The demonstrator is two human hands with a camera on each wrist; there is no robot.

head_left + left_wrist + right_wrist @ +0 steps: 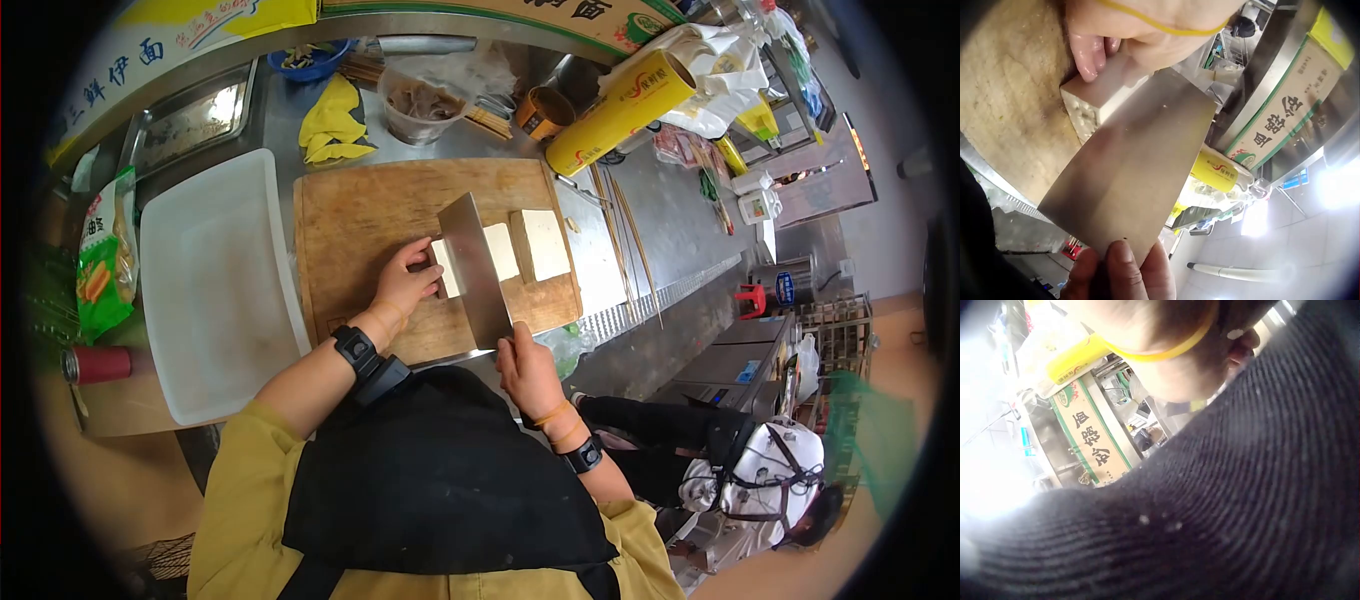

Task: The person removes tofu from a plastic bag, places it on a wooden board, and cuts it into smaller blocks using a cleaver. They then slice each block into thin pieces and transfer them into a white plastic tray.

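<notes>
A wooden cutting board [360, 205] bears two white blocks of tofu. My left hand [402, 282] holds the left end of the nearer tofu block [503, 250], its fingers and thumb at the sides. The right hand [530, 378] grips a broad cleaver [473, 262] by the handle. Its blade stands across that block, between my left hand and the larger part of the tofu. To the right sits the second tofu block [545, 243]. In the left wrist view the cleaver [1132, 162] hides much of the tofu [1094, 103]. Black ribbed cloth fills most of the right wrist view.
Left of the board lies a white plastic tray [215, 260]. Behind it are a yellow cloth [335, 120], a clear tub [425, 108] with dark contents and a yellow roll box [620, 112]. Long sticks [622, 235] lie at right. Another person [770, 470] is at lower right.
</notes>
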